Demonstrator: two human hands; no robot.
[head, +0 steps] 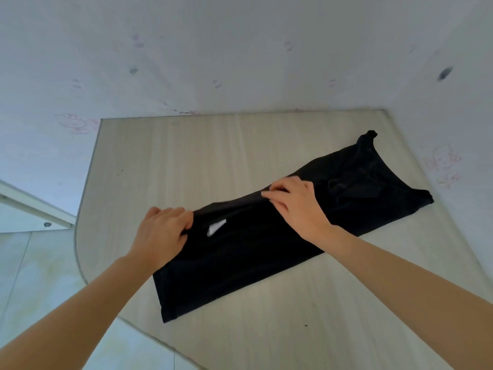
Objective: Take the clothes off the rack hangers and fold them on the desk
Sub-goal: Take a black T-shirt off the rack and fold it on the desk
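Under both hands, black garment [266, 241] lying lengthwise-folded on desk [186, 161]. Left hand [162, 233] gripping hem corner, right hand [296, 204] pinching far folded edge mid-length. Keep edges aligned, smooth flat before folding across.

A pale wall [240, 49] with faint pink doodles and dark smudges fills twelve o'clock, while a tiled floor [32, 276] shows at eight o'clock.

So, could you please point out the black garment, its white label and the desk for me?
black garment [266, 252]: head view, middle of the folded cloth.
white label [216, 227]: head view, centre of the tag near the left end.
desk [186, 156]: head view, bare wood-grain top behind the garment.
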